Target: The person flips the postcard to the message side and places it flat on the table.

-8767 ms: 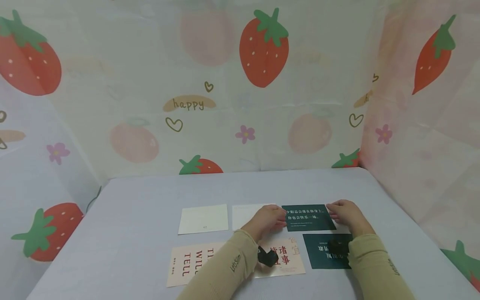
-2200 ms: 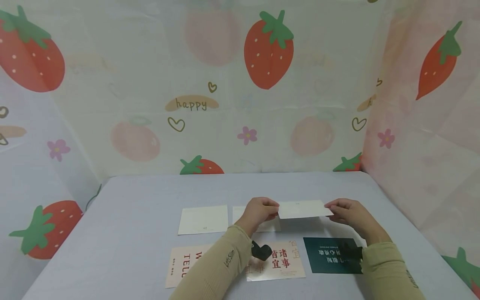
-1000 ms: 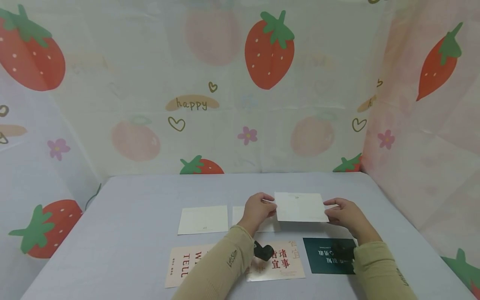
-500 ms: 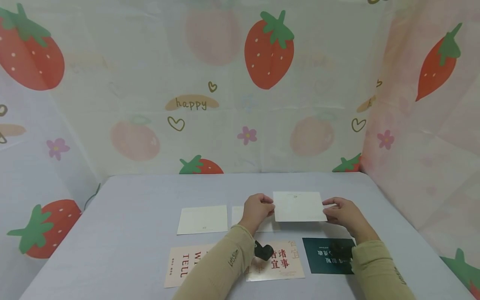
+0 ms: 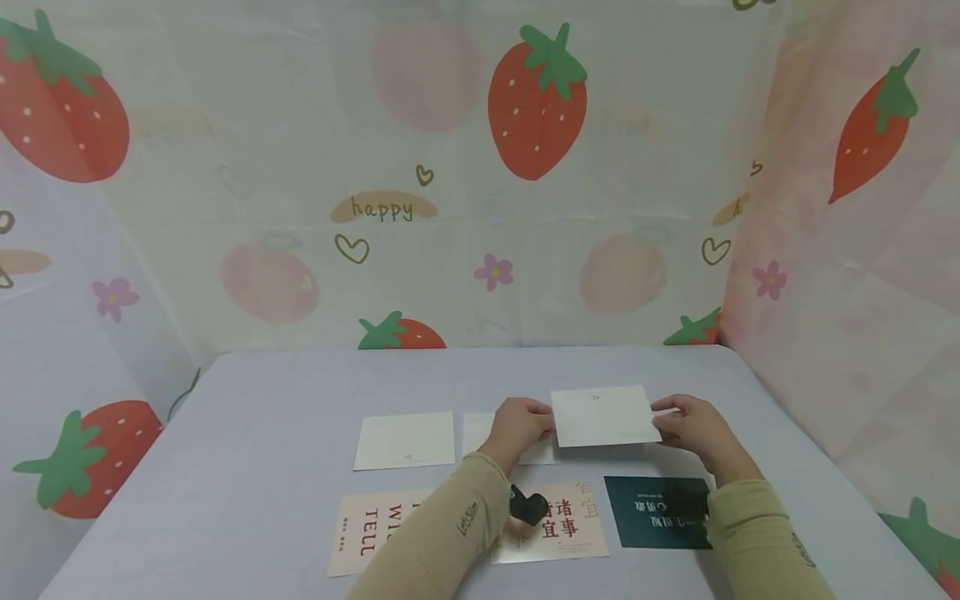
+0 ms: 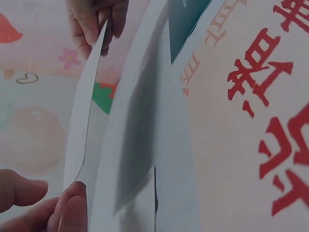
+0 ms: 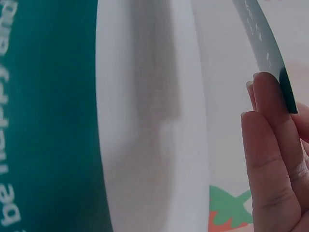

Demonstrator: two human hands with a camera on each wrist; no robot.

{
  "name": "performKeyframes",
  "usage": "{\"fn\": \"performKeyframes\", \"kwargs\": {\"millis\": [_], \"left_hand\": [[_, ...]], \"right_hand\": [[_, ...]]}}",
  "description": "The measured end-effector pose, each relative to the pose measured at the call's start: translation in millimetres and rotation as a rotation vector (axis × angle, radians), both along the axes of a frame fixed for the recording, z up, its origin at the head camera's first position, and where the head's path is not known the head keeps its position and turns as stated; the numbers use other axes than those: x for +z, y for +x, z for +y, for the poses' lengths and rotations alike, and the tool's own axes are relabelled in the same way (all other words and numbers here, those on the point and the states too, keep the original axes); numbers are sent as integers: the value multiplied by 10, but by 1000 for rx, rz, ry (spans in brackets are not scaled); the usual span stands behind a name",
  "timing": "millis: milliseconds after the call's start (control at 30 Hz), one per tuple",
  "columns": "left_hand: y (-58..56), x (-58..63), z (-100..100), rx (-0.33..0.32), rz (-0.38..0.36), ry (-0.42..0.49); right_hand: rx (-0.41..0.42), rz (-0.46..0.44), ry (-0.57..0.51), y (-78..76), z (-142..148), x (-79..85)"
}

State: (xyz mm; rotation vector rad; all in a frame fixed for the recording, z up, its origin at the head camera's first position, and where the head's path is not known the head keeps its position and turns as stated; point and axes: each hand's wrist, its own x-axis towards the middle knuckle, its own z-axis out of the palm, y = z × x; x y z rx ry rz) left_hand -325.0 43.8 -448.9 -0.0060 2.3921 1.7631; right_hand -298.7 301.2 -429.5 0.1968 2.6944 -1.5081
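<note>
A postcard (image 5: 606,417) is up off the table, its white back towards the head view and tilted. My left hand (image 5: 517,431) pinches its left edge and my right hand (image 5: 699,433) its right edge. In the left wrist view the postcard (image 6: 84,101) appears nearly edge-on, fingers at both ends. The right wrist view shows its dark green printed face (image 7: 263,43) on the underside, with fingers (image 7: 265,159) at the corner. Below lies a dark green postcard (image 5: 656,512) with white lettering. A white card (image 5: 540,454) lies partly hidden behind my left hand.
Another white card (image 5: 405,442) lies to the left. Nearer me are a cream card (image 5: 371,529) with red "TELL" lettering and a cream card (image 5: 573,525) with red characters, both partly covered by my left arm. A strawberry-print cloth (image 5: 450,167) rises behind the white table (image 5: 247,467).
The postcard lay flat, green side up, between my hands; both hands have lifted it and turned it white side up. Since half a second ago it has shifted slightly right and tilted.
</note>
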Motion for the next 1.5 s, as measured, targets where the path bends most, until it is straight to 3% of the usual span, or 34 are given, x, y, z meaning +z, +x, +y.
{"fn": "performKeyframes", "kwargs": {"millis": [633, 1033, 1500], "left_hand": [[64, -49, 49, -49, -66, 104], [97, -53, 77, -65, -135, 99], [127, -44, 72, -78, -112, 75]], "right_hand": [[-38, -48, 35, -28, 96, -133], [-26, -104, 93, -16, 131, -163], [-15, -186, 76, -14, 114, -155]]}}
